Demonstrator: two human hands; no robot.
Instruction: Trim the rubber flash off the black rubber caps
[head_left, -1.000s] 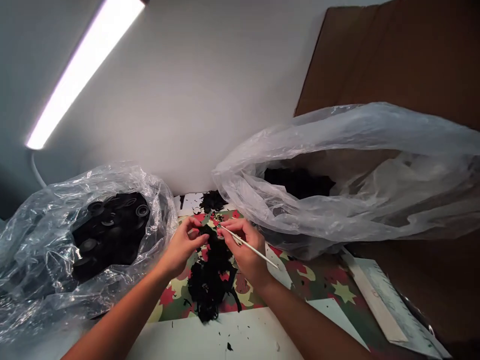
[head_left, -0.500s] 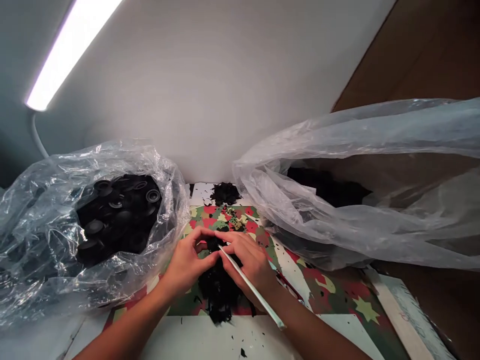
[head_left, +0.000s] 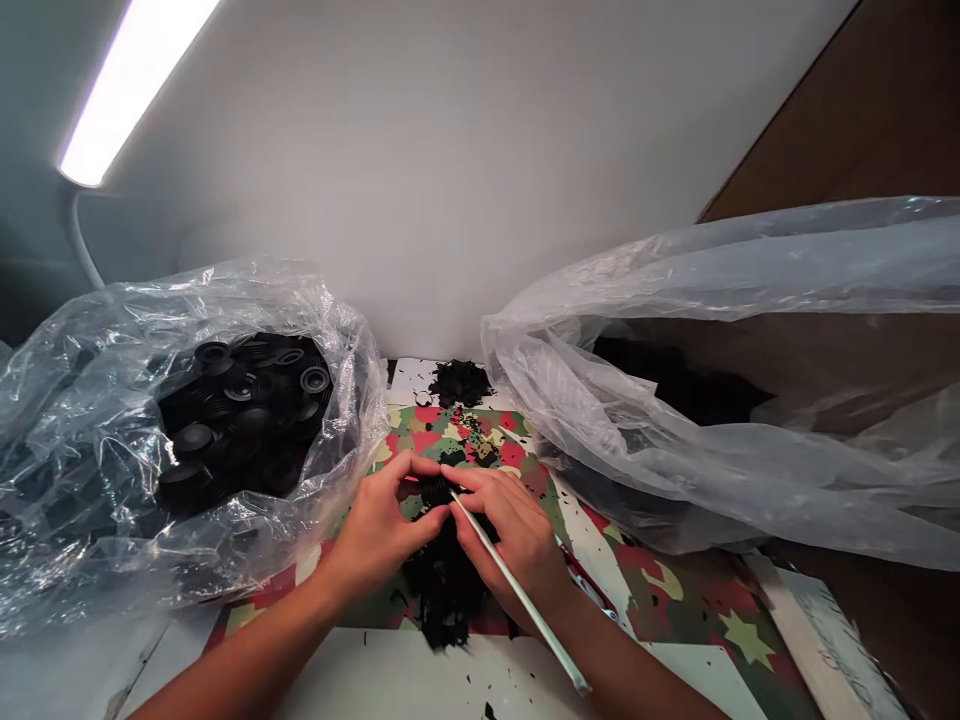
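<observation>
My left hand (head_left: 386,510) is closed, thumb and index finger curled round a small ribbed black part (head_left: 435,490). Against the part's right side, my right hand (head_left: 510,530) pinches a long thin white stick (head_left: 517,590). The stick's upper tip touches the black part, and its other end slants down over my right wrist. Fingertips of both hands meet at the top of the part. Below them a heap of black scraps (head_left: 446,590) lies on a camouflage-patterned sheet (head_left: 660,590).
At the left, a clear plastic bag (head_left: 97,420) holds black round parts (head_left: 247,420). Another open bag (head_left: 600,420) at the right has black pieces (head_left: 690,385) inside. More black scraps (head_left: 459,383) lie near the wall. A lamp (head_left: 135,85) shines at upper left.
The view has shifted slightly, so most things appear a little further right. Both hands keep their hold on the black part and the stick, with little change in pose.
</observation>
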